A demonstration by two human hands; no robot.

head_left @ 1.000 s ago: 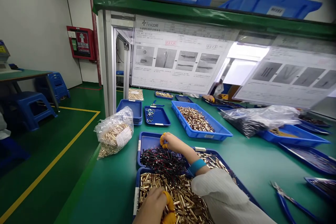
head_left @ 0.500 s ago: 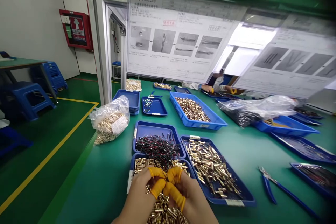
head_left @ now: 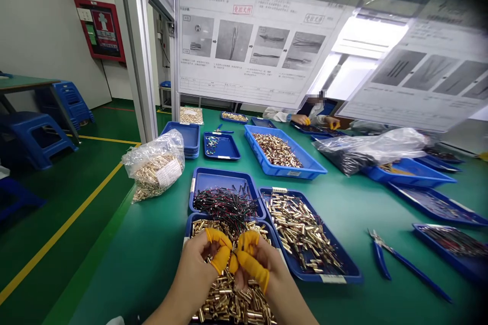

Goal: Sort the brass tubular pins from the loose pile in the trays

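Yellow-covered fingers point(head_left: 253, 267), gold-coloured tubes point(head_left: 238, 298), black and red wires point(head_left: 224, 202), blue trays point(head_left: 215, 179), green tabletop point(head_left: 152, 244)

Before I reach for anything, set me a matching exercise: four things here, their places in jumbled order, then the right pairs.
1. Left hand
2. Dark wires
3. Nearer pliers
4. Nearest clear bag

A. At the left edge of the green tabletop
B. Heaped in a blue tray
C. On the tabletop, toward the picture's right
D. Over gold-coloured pieces, next to the right hand

Pairs: 1-D, 2-B, 3-C, 4-A
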